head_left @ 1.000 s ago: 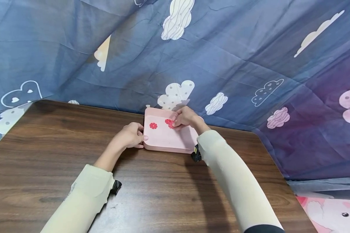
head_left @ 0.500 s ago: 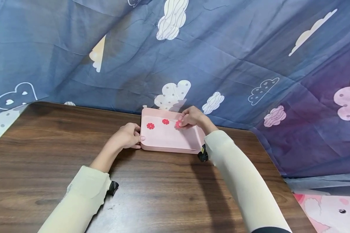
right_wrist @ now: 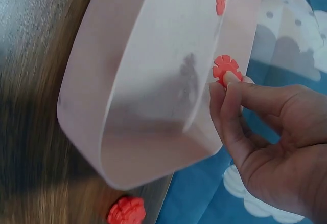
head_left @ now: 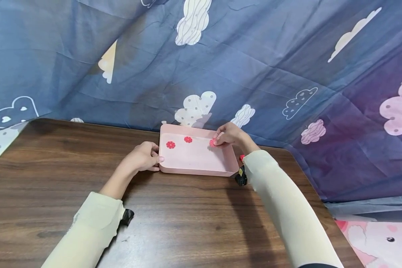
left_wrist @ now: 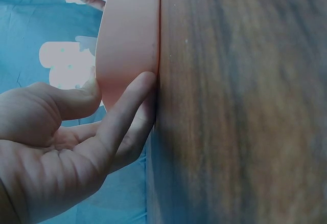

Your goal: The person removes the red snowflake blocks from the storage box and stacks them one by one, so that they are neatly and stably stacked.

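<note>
A shallow pink box (head_left: 194, 158) stands on the table towards its back edge. My left hand (head_left: 143, 156) holds its left end, thumb over the rim and fingers against the outer wall, as the left wrist view also shows. Between thumb and fingertips my right hand (head_left: 232, 134) pinches a red flower-shaped plastic disc (right_wrist: 225, 68) above the right part of the box. Its shadow falls on the box floor. Two similar discs lie inside: one at the left (head_left: 171, 144), another near the back wall (head_left: 188, 139).
Just right of the box, a small group of red flower-shaped pieces (right_wrist: 126, 211) rests on the wooden table (head_left: 174, 219), partly hidden by the right sleeve in the head view. Close behind the table hangs a blue cloud-print cloth (head_left: 137, 74).
My right hand has moved to the right with one red disc, away from the disc near the back wall. My left hand keeps its hold on the box. The head view has shifted slightly.
</note>
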The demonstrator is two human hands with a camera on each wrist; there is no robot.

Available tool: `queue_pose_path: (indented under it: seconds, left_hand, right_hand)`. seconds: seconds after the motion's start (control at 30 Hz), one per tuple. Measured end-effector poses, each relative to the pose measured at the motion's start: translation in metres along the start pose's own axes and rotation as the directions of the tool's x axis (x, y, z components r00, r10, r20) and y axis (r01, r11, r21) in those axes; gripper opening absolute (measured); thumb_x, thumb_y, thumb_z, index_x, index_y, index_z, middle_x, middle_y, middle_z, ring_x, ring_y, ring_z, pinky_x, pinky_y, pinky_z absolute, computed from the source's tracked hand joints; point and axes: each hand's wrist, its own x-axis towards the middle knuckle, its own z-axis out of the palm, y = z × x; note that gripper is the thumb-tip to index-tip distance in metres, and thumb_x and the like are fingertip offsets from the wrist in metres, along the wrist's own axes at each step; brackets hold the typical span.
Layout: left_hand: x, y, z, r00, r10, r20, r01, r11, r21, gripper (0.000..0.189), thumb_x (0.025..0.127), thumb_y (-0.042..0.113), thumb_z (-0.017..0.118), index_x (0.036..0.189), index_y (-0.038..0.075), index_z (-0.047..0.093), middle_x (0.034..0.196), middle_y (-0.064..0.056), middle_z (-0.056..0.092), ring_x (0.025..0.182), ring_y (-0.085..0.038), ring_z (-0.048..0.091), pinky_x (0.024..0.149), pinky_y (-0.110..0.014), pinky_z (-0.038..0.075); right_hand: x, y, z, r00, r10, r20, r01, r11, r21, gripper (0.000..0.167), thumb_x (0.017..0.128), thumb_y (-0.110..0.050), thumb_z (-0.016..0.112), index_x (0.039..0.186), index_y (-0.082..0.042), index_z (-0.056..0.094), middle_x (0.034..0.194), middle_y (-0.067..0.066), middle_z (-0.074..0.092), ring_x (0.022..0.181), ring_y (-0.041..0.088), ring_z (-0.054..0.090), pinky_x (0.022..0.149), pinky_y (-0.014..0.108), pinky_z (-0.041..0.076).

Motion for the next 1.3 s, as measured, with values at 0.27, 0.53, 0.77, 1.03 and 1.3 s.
queue_pose_path:
  seconds: [0.27, 0.53, 0.77, 1.03, 1.3]
  left_hand:
    - [0.000, 0.000, 0.000, 1.000, -0.001, 0.004, 0.002, 1.000, -0.007, 0.049, 0.106, -0.002, 0.061, 0.149, -0.018, 0.043, 0.112, -0.022, 0.063, 0.082, -0.017, 0.070, 0.082, -0.032, 0.072]
    - [0.002, 0.000, 0.001, 1.000, -0.002, 0.006, 0.002, 1.000, -0.008, 0.049, 0.106, -0.002, 0.061, 0.150, -0.017, 0.043, 0.112, -0.021, 0.063, 0.084, -0.017, 0.070, 0.084, -0.033, 0.072]
    - [0.001, 0.001, 0.002, 1.000, -0.001, 0.012, 0.001, 1.000, -0.015, 0.049, 0.106, -0.001, 0.060, 0.149, -0.017, 0.043, 0.111, -0.020, 0.063, 0.083, -0.017, 0.070, 0.082, -0.032, 0.072]
    - [0.000, 0.000, -0.001, 1.000, 0.011, 0.020, -0.010, 0.999, -0.037, 0.048, 0.106, -0.002, 0.061, 0.147, -0.018, 0.044, 0.110, -0.022, 0.063, 0.082, -0.019, 0.071, 0.081, -0.031, 0.072]
    - [-0.002, -0.001, -0.002, 0.999, 0.009, 0.032, -0.008, 0.999, -0.038, 0.051, 0.106, 0.000, 0.062, 0.149, -0.019, 0.042, 0.114, -0.024, 0.062, 0.085, -0.021, 0.071, 0.083, -0.033, 0.072]
  right_hand:
    - [-0.005, 0.016, -0.021, 0.998, 0.036, 0.052, -0.040, 0.997, 0.068, 0.024, 0.095, 0.007, 0.075, 0.117, 0.010, 0.066, 0.073, 0.002, 0.073, 0.066, 0.010, 0.071, 0.067, 0.023, 0.068]
    - [-0.017, 0.036, -0.046, 0.997, 0.065, 0.039, -0.069, 0.992, 0.106, 0.027, 0.097, 0.005, 0.074, 0.121, 0.011, 0.063, 0.076, 0.002, 0.074, 0.067, 0.008, 0.069, 0.068, 0.022, 0.067]
    - [-0.024, 0.067, -0.061, 0.993, 0.121, 0.013, -0.121, 0.976, 0.184, 0.025, 0.099, 0.006, 0.068, 0.123, 0.010, 0.062, 0.079, 0.004, 0.076, 0.069, 0.010, 0.072, 0.066, 0.022, 0.067]
    - [-0.030, 0.099, -0.067, 0.984, 0.176, 0.020, -0.176, 0.959, 0.221, 0.021, 0.101, 0.011, 0.062, 0.122, 0.012, 0.060, 0.079, 0.000, 0.075, 0.072, 0.009, 0.072, 0.071, 0.023, 0.069]
    - [-0.032, 0.114, -0.064, 0.984, 0.170, 0.049, -0.176, 0.966, 0.190, 0.028, 0.101, 0.012, 0.062, 0.128, 0.015, 0.058, 0.080, -0.001, 0.073, 0.072, 0.007, 0.071, 0.070, 0.021, 0.068]
